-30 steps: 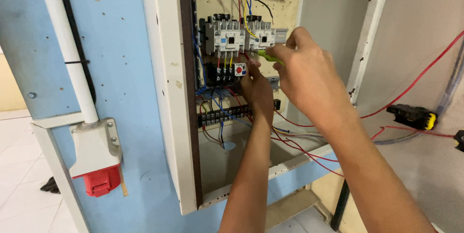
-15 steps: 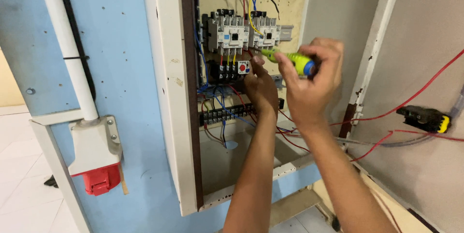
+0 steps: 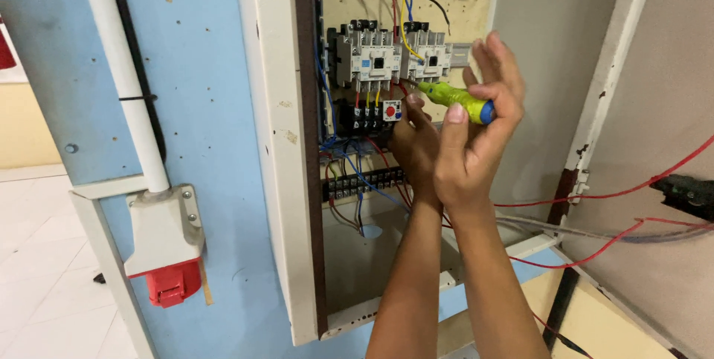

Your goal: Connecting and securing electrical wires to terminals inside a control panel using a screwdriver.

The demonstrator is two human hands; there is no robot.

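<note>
**Two hands and a green screwdriver at the wire box**

Head view: The right hand (image 3: 476, 136) is up in front of the open box. Its thumb and fingers are closed around a small screwdriver with a bright yellow-green plastic handle and a blue end cap (image 3: 457, 98). The blue cap sits in the grip, between the thumb and the long fingers. The thin metal tip sticks out to the left of the grip and points at the bottom of the two white and grey switch blocks (image 3: 390, 58), very near them. I cannot tell if the tip touches.

The left hand (image 3: 415, 147) is just below and behind the right hand, partly hidden by it. Its fingers are curled and reach in toward a small black block with a round red button (image 3: 379, 112). I cannot tell if it holds anything.

Under both hands is a long black strip with many little screws (image 3: 364, 183), with red and blue wires (image 3: 357, 173) running to it. Off to the right of the grip, long red wires (image 3: 617, 195) hang across the open grey door (image 3: 669, 69). Far to the left of the grip, a white plastic pipe (image 3: 123, 84) runs down the blue wall (image 3: 201, 106) to a grey and red plug socket (image 3: 167, 251).
</note>
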